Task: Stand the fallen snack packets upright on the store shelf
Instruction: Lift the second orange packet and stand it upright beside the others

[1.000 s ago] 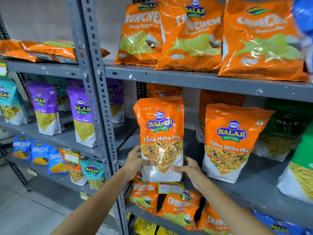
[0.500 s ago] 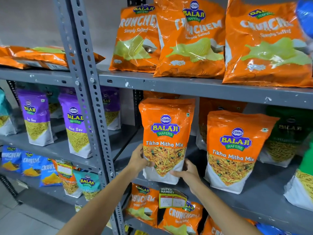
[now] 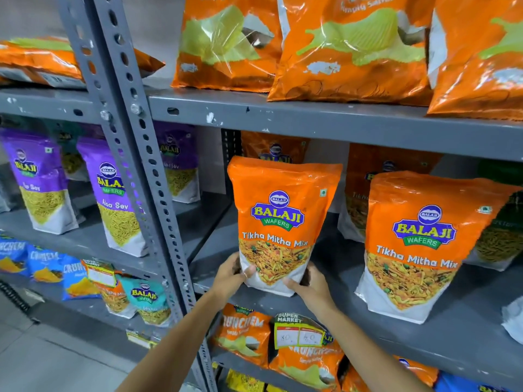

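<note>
An orange Tikha Mitha Mix packet (image 3: 283, 216) stands upright at the front of the grey middle shelf (image 3: 467, 343). My left hand (image 3: 229, 275) grips its lower left corner and my right hand (image 3: 308, 284) grips its lower right corner. A second orange Tikha Mitha Mix packet (image 3: 418, 244) stands upright to its right. More orange packets stand behind them, partly hidden. On the upper left shelf an orange packet (image 3: 42, 59) lies flat on its side.
A perforated grey upright post (image 3: 133, 154) rises just left of my hands. Purple Aloo Sev packets (image 3: 116, 196) stand on the left bay. Large orange Crunchem bags (image 3: 348, 49) fill the shelf above. A price tag (image 3: 297, 332) hangs below the shelf edge.
The packet in my hands has moved further in and now rests on the shelf surface. The view has come closer to the shelf.
</note>
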The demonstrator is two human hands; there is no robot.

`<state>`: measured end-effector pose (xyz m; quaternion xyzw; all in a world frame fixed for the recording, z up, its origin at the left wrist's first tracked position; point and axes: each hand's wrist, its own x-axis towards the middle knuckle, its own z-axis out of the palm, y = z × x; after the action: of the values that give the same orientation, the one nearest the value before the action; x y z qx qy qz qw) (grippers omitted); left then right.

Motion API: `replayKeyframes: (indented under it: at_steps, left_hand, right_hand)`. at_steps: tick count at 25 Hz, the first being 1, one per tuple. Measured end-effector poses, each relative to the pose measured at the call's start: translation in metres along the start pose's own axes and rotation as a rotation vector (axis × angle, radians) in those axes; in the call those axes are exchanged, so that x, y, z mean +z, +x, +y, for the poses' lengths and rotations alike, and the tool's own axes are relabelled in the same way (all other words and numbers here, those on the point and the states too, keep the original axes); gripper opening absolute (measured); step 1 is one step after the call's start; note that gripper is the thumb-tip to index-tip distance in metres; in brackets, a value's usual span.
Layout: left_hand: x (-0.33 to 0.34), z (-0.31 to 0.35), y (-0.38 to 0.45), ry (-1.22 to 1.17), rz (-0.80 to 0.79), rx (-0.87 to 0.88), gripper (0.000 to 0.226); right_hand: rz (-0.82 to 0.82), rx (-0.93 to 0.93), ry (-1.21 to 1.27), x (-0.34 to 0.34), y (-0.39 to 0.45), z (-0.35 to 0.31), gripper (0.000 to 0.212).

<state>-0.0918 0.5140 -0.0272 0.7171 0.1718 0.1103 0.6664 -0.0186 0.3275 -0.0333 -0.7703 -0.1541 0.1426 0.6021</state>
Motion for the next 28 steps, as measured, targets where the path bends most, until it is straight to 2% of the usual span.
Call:
replayKeyframes:
  at_steps: [4,13,15,17,21,23,25,28]
  left_hand:
    - [-0.011,0.0,0.012,0.01,0.058,-0.039,0.028]
    - [-0.015,0.008,0.037,0.067,0.146,-0.126,0.047]
    - [-0.007,0.007,0.034,0.088,0.15,-0.148,0.048]
    - [0.034,0.022,-0.018,0.088,0.064,-0.145,0.047]
    - [0.043,0.013,-0.018,0.188,0.135,-0.109,0.053]
    - [0.094,0.023,-0.041,0.23,0.004,-0.048,0.058]
    - [0.104,0.02,-0.048,0.224,0.066,-0.046,0.057]
    - [0.11,0.021,-0.052,0.172,0.262,-0.056,0.05]
  right_hand:
    - [-0.033,-0.007,0.006,0.015,0.017,-0.001,0.051]
    - [-0.002,0.01,-0.014,0.034,0.046,-0.008,0.055]
    - [-0.01,0.011,-0.04,0.032,0.041,-0.007,0.055]
    - [0.078,0.041,-0.041,-0.008,-0.02,-0.007,0.054]
    - [0.105,-0.024,-0.078,-0.019,-0.024,0.0,0.06]
    - [0.308,0.006,0.022,-0.078,-0.068,0.004,0.057]
    - [0.432,-0.009,0.027,-0.088,-0.073,0.009,0.045]
    - [0.585,-0.087,-0.003,-0.094,-0.077,0.009,0.026]
